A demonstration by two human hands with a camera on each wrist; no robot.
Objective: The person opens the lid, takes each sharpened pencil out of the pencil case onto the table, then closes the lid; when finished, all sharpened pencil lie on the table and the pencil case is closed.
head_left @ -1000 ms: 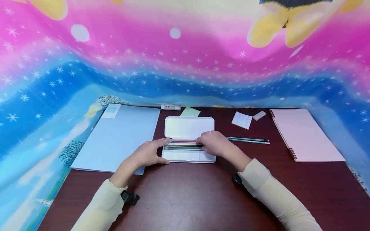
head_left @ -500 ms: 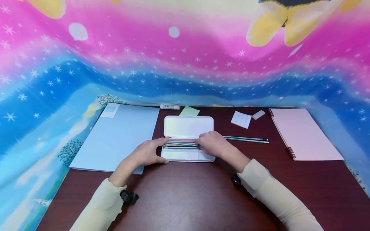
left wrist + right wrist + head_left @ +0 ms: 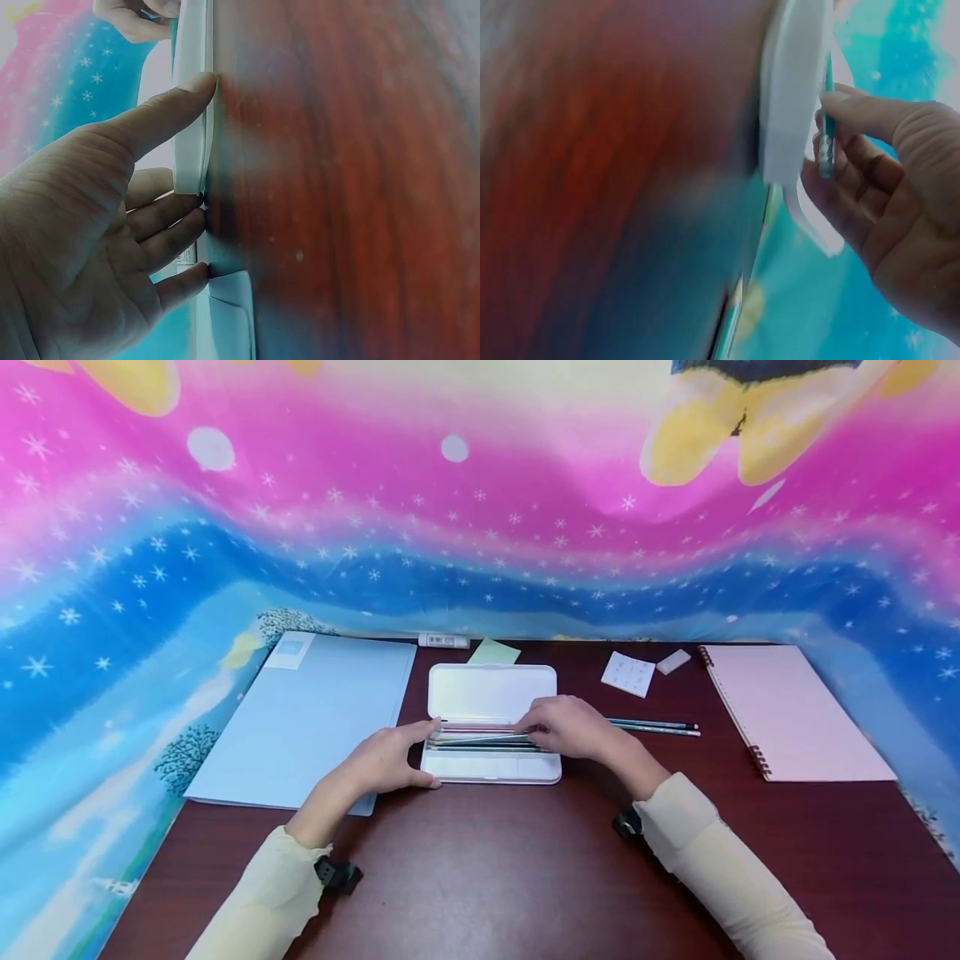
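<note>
A white pencil case (image 3: 491,768) lies with its lid (image 3: 492,692) raised and several pencils (image 3: 472,746) inside. My right hand (image 3: 572,727) is over its right half, pinching a green pencil (image 3: 827,142) between thumb and fingers. In the right wrist view the pencil's metal-banded end sticks out past the thumb. In the head view it slants slightly across the others. My left hand (image 3: 386,758) rests at the case's left end. Its straight thumb (image 3: 176,105) touches the front side, and the extended fingers reach past the end towards the back.
A blue folder (image 3: 300,718) lies left, partly under the left hand. Behind the case are a glue stick (image 3: 444,641) and green paper (image 3: 495,652). Two pencils (image 3: 656,727), a white note (image 3: 628,673), an eraser (image 3: 673,661) and a pink spiral notebook (image 3: 802,714) lie right.
My right hand has lifted and shifted slightly right, and a pencil now slants over the others in the case. The left hand has stayed in place.
</note>
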